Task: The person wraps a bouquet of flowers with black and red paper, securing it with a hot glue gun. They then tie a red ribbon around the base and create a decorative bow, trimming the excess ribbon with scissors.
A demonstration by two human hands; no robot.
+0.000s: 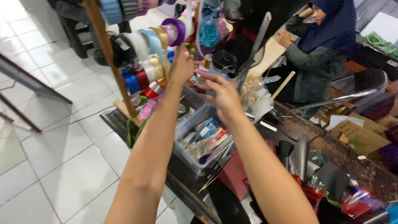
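Two bare arms reach out over the dark bench (124,124) and a clear box (195,124) of ribbon scraps. Right hand (224,97) spread, fingers loose, grasping nothing. Left hand (182,66) up at the ribbon spools (151,62) on the wooden rack (108,54); its closure cannot be made out. No ribbon pulled free yet. Another person sits beyond.

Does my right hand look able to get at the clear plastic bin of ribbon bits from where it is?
Probably yes: the right hand hovers open above the clear plastic bin, nothing between them.
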